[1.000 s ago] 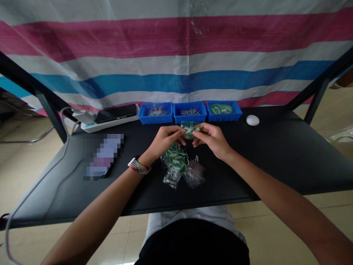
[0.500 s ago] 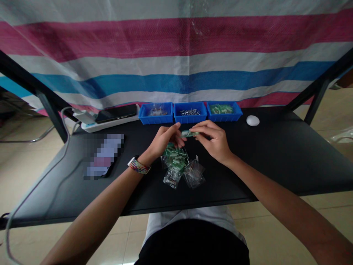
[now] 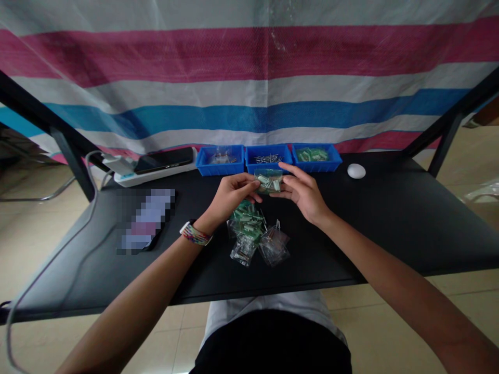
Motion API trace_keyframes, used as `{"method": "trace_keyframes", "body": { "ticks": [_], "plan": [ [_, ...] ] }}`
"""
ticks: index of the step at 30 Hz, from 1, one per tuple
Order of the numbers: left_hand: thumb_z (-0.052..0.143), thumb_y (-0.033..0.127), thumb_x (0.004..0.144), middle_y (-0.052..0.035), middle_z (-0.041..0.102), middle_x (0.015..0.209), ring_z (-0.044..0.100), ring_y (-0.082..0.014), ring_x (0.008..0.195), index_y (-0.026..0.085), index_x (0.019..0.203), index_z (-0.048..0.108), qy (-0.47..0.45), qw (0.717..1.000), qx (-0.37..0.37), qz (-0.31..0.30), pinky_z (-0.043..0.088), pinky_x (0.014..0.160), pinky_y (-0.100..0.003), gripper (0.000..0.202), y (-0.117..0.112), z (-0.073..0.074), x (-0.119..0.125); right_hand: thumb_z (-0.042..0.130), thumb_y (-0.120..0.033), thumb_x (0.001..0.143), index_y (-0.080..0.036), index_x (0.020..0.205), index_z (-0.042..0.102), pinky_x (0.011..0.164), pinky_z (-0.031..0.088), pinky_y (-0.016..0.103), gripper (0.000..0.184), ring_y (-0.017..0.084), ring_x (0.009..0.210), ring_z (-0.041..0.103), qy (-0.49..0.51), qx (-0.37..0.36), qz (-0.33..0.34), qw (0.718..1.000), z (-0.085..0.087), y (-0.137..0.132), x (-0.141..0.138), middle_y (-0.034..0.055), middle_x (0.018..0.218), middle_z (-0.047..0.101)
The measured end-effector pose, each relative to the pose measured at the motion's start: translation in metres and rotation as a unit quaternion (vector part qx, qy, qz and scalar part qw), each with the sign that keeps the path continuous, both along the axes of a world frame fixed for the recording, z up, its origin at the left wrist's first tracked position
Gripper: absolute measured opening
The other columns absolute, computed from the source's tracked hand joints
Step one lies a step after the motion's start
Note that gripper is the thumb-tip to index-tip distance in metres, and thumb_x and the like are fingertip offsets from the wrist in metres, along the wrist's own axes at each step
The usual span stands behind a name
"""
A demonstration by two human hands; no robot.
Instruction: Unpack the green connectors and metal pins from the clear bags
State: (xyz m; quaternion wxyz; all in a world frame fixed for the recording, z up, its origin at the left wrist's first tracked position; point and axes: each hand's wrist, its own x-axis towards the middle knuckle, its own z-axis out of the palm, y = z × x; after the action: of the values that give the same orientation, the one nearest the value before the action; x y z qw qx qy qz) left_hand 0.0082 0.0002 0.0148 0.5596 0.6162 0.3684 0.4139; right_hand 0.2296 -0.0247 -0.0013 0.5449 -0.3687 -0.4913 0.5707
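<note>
A small green-tinted plastic bag (image 3: 268, 180) with several pale pieces inside is held up between my two hands, in front of the blue bins. My left hand (image 3: 236, 196) pinches its left end between thumb and fingers. At the right end, my right hand (image 3: 304, 195) grips the bag with its thumb and lower fingers, while the index finger stretches up past the top edge. Just below lies a pile of similar green bags (image 3: 248, 223), with clear bags (image 3: 275, 246) of thin metal pieces at its near side.
Three blue bins stand in a row at the back: clear bags in the left bin (image 3: 220, 169), metal pins in the middle bin (image 3: 268, 167), green bags in the right bin (image 3: 317, 165). A power strip (image 3: 156, 173), phone (image 3: 148, 221) and white egg-shaped object (image 3: 356, 171) lie on the black table (image 3: 374, 223).
The green bag has turned from nearly edge-on to facing me, its contents now showing. My left hand has closed on its left end, and my right index finger has lifted.
</note>
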Motion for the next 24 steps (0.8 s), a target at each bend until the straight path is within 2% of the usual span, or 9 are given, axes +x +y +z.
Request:
{"method": "trace_keyframes", "body": {
  "ticks": [3, 6, 8, 11, 14, 17, 19, 21, 24],
  "plan": [
    [0.083, 0.047, 0.086, -0.0072, 0.077, 0.084, 0.077, -0.0184, 0.068, 0.013, 0.094, 0.072, 0.009, 1.000, 0.007, -0.004, 0.058, 0.061, -0.026, 0.036, -0.001, 0.000, 0.001, 0.086, -0.047, 0.082, -0.022, 0.111, 0.075, 0.090, 0.070, 0.047, 0.040, 0.024, 0.090, 0.080, 0.000, -0.028, 0.036, 0.999, 0.001, -0.001, -0.002, 0.0046, 0.098, 0.079],
    [0.083, 0.047, 0.086, -0.0076, 0.078, 0.087, 0.078, -0.0186, 0.069, 0.013, 0.099, 0.071, 0.009, 1.000, 0.012, -0.004, 0.058, 0.061, -0.026, 0.039, -0.002, 0.000, 0.002, 0.089, -0.049, 0.080, -0.020, 0.102, 0.075, 0.087, 0.070, 0.046, 0.039, 0.023, 0.085, 0.081, -0.024, -0.010, 0.025, 0.999, 0.002, -0.001, -0.004, 0.0058, 0.098, 0.080],
    [0.081, 0.048, 0.087, -0.0074, 0.078, 0.090, 0.077, -0.0179, 0.068, 0.014, 0.105, 0.070, 0.004, 1.000, 0.010, 0.003, 0.058, 0.060, -0.025, 0.040, -0.001, 0.000, 0.002, 0.087, -0.051, 0.082, -0.020, 0.105, 0.076, 0.085, 0.071, 0.047, 0.039, 0.024, 0.085, 0.081, -0.041, 0.017, -0.017, 0.999, 0.002, 0.002, -0.001, 0.0068, 0.098, 0.081],
    [0.078, 0.047, 0.089, -0.0063, 0.076, 0.090, 0.075, -0.0161, 0.066, 0.015, 0.106, 0.068, -0.006, 1.000, 0.005, 0.013, 0.057, 0.058, -0.025, 0.037, 0.000, 0.001, 0.000, 0.081, -0.052, 0.089, -0.021, 0.111, 0.078, 0.087, 0.070, 0.050, 0.038, 0.028, 0.091, 0.082, -0.099, 0.112, -0.137, 0.979, 0.005, 0.014, 0.020, 0.0088, 0.104, 0.081],
    [0.075, 0.042, 0.090, -0.0051, 0.074, 0.087, 0.073, -0.0148, 0.065, 0.014, 0.103, 0.069, -0.006, 1.000, 0.009, 0.015, 0.055, 0.058, -0.024, 0.031, 0.000, 0.002, -0.001, 0.069, -0.051, 0.098, -0.024, 0.127, 0.077, 0.099, 0.066, 0.054, 0.040, 0.031, 0.106, 0.080, -0.202, 0.223, -0.289, 0.909, 0.009, 0.032, 0.056, 0.0101, 0.121, 0.080],
    [0.074, 0.039, 0.090, -0.0052, 0.073, 0.088, 0.072, -0.0148, 0.065, 0.014, 0.102, 0.070, -0.003, 1.000, 0.013, 0.010, 0.055, 0.058, -0.024, 0.028, 0.000, 0.002, -0.001, 0.053, -0.046, 0.105, -0.022, 0.139, 0.072, 0.104, 0.061, 0.059, 0.046, 0.035, 0.123, 0.074, -0.345, 0.266, -0.381, 0.815, 0.006, 0.049, 0.089, 0.0137, 0.137, 0.075],
    [0.073, 0.038, 0.090, -0.0053, 0.073, 0.088, 0.072, -0.0148, 0.065, 0.014, 0.102, 0.070, 0.001, 1.000, 0.012, 0.005, 0.055, 0.058, -0.024, 0.026, -0.001, 0.002, 0.000, 0.052, -0.040, 0.104, -0.019, 0.138, 0.073, 0.113, 0.053, 0.063, 0.046, 0.037, 0.133, 0.067, -0.454, 0.271, -0.362, 0.768, -0.001, 0.057, 0.101, 0.0155, 0.142, 0.073],
    [0.073, 0.038, 0.090, -0.0051, 0.072, 0.087, 0.072, -0.0146, 0.064, 0.015, 0.101, 0.070, 0.004, 1.000, 0.013, 0.003, 0.055, 0.058, -0.025, 0.026, -0.001, 0.001, 0.000, 0.055, -0.039, 0.101, -0.020, 0.130, 0.078, 0.122, 0.041, 0.067, 0.041, 0.039, 0.138, 0.063, -0.549, 0.256, -0.316, 0.730, -0.010, 0.061, 0.104, 0.0136, 0.137, 0.076],
    [0.072, 0.038, 0.090, -0.0051, 0.073, 0.087, 0.072, -0.0145, 0.064, 0.015, 0.100, 0.071, 0.008, 1.000, 0.018, 0.006, 0.054, 0.058, -0.024, 0.025, -0.001, 0.001, 0.000, 0.058, -0.040, 0.100, -0.020, 0.122, 0.081, 0.123, 0.037, 0.066, 0.037, 0.039, 0.133, 0.063, -0.608, 0.242, -0.300, 0.694, -0.017, 0.063, 0.102, 0.0125, 0.129, 0.079]
  ]
}}
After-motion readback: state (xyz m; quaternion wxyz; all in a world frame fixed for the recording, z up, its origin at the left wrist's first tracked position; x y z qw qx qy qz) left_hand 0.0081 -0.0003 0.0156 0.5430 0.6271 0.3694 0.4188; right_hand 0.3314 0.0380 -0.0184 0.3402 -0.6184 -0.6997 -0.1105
